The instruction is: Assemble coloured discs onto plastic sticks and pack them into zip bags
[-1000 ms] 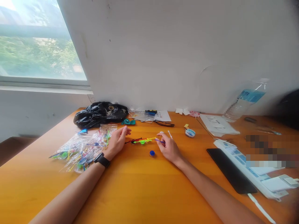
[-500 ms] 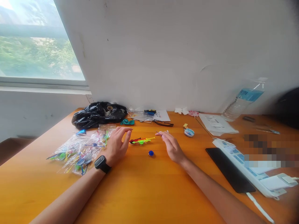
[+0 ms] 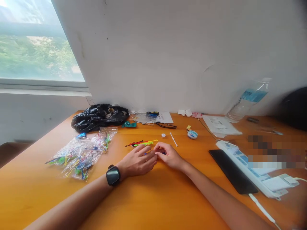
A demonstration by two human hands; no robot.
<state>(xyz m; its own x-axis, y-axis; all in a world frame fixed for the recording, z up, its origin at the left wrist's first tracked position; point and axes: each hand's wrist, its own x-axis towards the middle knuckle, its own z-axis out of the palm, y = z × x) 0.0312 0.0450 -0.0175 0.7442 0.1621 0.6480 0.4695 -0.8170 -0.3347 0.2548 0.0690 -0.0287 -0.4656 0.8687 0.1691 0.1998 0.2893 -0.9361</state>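
My left hand (image 3: 139,160), a black watch on its wrist, curls palm down with its fingers bent around something mostly hidden. Its fingertips meet those of my right hand (image 3: 169,156), which is closed in a pinch. Bits of blue plastic (image 3: 164,153) show between the fingers, too little to tell the shape. Just beyond my left hand lie yellow and light-green plastic arrow-tipped sticks (image 3: 150,142) and a red and black one (image 3: 134,144). Past my right hand, a small white disc (image 3: 163,135) and a white stick (image 3: 174,139) rest on the table.
Clear bags of colourful plastic parts (image 3: 83,156) lie at left, a black plastic bag (image 3: 99,118) behind them. A round tape-like case (image 3: 192,134) stands right of centre. A black phone (image 3: 232,171), a white power strip (image 3: 244,166) and a bottle (image 3: 249,99) are at right.
My hands have come together over the spot where the blue disc lay. My right hand moved nearer and left, uncovering the white disc and stick; my left hand moved right.
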